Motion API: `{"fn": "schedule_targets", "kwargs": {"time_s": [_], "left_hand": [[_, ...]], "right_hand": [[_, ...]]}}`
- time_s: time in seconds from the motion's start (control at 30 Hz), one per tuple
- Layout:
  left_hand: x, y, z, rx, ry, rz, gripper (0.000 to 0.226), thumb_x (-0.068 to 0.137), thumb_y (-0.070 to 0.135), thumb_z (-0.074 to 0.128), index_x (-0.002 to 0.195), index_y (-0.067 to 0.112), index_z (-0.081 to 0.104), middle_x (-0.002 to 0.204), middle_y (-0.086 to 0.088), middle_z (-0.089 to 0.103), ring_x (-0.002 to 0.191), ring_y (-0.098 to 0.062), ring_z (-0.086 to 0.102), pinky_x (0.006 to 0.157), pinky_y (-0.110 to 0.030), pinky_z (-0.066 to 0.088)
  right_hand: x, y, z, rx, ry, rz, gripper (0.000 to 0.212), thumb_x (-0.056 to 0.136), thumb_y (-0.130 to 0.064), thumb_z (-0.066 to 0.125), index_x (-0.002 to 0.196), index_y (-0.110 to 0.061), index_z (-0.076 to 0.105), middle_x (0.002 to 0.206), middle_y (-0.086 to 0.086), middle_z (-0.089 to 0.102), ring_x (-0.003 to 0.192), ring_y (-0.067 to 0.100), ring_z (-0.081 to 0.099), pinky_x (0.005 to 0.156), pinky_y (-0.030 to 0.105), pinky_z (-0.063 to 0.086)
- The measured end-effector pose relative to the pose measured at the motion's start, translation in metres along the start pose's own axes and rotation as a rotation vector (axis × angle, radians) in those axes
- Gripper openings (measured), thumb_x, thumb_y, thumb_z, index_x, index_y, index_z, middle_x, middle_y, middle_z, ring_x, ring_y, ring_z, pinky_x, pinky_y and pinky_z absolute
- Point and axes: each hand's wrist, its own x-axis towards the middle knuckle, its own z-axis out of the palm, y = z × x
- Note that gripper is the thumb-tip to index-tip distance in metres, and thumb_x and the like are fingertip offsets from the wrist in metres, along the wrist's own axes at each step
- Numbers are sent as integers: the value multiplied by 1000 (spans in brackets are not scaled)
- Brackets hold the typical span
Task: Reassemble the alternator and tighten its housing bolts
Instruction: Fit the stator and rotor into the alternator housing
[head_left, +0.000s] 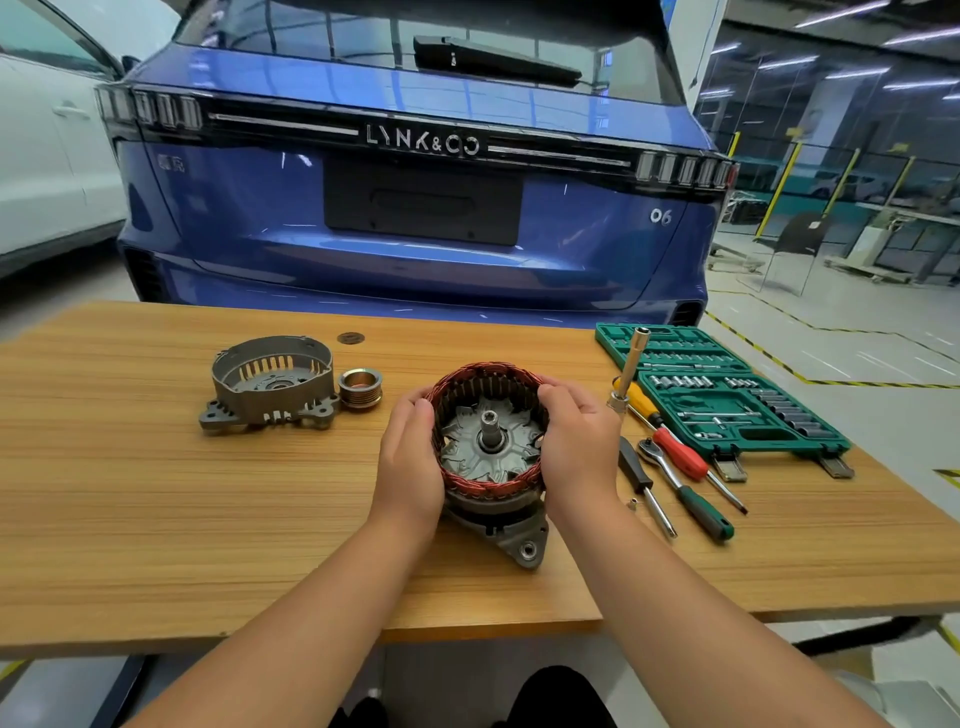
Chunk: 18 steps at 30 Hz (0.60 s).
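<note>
Hands clasp the stator (488, 382) from both sides — left hand (410, 462) w/ fingers curled on the copper winding's left edge, right hand (579, 441) wrapped round the right edge, so each grip is holding the stator. It sits over the rotor (485, 447), shaft (490, 423) upright in the centre, on the rear housing (511, 535) at mid bench (156, 519). Front housing (272, 382) lies apart at left, open side up, w/ pulley (360, 388) just beside it on the right. Right of the hands: a socket extension (629, 366) standing upright, yellow-red screwdriver (670, 441), ratchet (685, 491) w/ green handle, black-handled screwdriver (644, 486), a small bolt (631, 503) near its shank. Green socket set case (727, 395) lies open at far right. Blue car (415, 218) stands behind the bench — rear facing the camera.
</note>
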Motion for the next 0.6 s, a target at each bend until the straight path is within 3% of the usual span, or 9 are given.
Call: {"fn": "schedule_targets", "kwargs": {"time_s": [0.1, 0.23, 0.3, 0.37, 0.5, 0.6], "left_hand": [[3, 2, -3, 49, -43, -13, 28, 93, 48, 40, 97, 52, 67, 98, 13, 73, 97, -7, 70, 70, -22, 56], [13, 3, -14, 177, -120, -50, 33, 88, 64, 39, 105, 53, 65, 105, 17, 71, 105, -4, 66, 95, -42, 53], [18, 5, -19, 235, -194, -115, 50, 84, 74, 37, 119, 51, 64, 120, 16, 70, 119, -8, 61, 109, -49, 45], [19, 6, -22, 266, -247, -212, 67, 80, 82, 36, 132, 47, 60, 132, 11, 66, 128, -14, 57, 113, -49, 41], [9, 5, -21, 308, -252, -282, 80, 74, 92, 35, 138, 48, 57, 137, 13, 64, 131, -14, 53, 111, -44, 39], [3, 5, -18, 330, -240, -275, 87, 74, 95, 34, 145, 47, 50, 147, 15, 55, 139, -14, 46, 119, -47, 32]], "right_hand": [[0, -1, 1, -6, -25, -15, 19, 90, -32, 57, 98, -34, 74, 96, -12, 75, 100, 12, 68, 83, 34, 57], [-1, 1, 0, -71, -101, 100, 58, 85, -52, 49, 139, -32, 52, 126, -12, 57, 115, 13, 55, 94, 39, 47], [-2, 2, -3, -106, -145, 180, 57, 81, -63, 47, 128, -33, 58, 123, -7, 63, 115, 17, 58, 100, 47, 48], [-2, 1, -6, -119, -183, 236, 61, 76, -73, 47, 122, -35, 62, 116, -5, 67, 110, 18, 61, 98, 48, 50], [5, -2, -16, -138, -210, 281, 78, 71, -81, 54, 129, -30, 61, 118, -4, 68, 109, 20, 63, 79, 38, 49], [11, -1, -24, -103, -240, 296, 81, 68, -80, 61, 129, -27, 62, 120, -2, 70, 111, 23, 65, 92, 45, 52]]}}
